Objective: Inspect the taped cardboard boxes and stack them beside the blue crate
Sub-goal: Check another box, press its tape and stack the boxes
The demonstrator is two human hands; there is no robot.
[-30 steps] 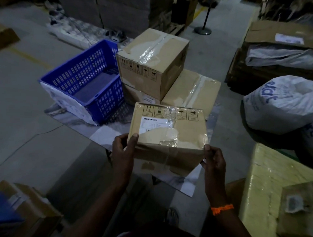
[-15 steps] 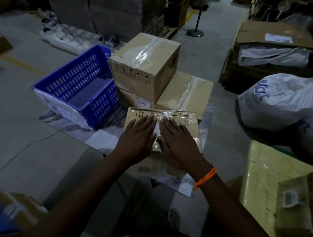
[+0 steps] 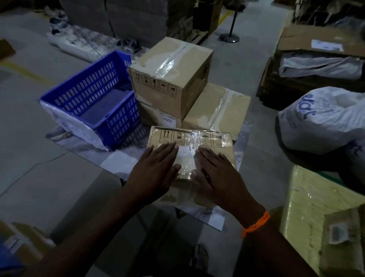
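Observation:
A small taped cardboard box (image 3: 208,139) with handling symbols and a white label lies in front of me on a white sheet (image 3: 118,165) on the floor. My left hand (image 3: 155,168) and my right hand (image 3: 215,172) lie flat on its top, fingers straight, side by side over the clear tape. Behind it a larger taped box (image 3: 169,75) stands on a lower box (image 3: 157,117), with a flat taped box (image 3: 217,110) beside them. The blue crate (image 3: 96,98) stands just left of that stack.
White printed sacks (image 3: 327,118) lie at the right. A yellow wrapped block (image 3: 311,205) with a small box on it stands at the near right. Flattened cardboard (image 3: 325,41) and stacked cartons (image 3: 130,12) fill the back. Another box (image 3: 18,238) is at the near left.
A second ago my hands held the small box tilted up by its sides. It now lies flat on the sheet, and both palms press on its top, slightly further apart than half a second ago.

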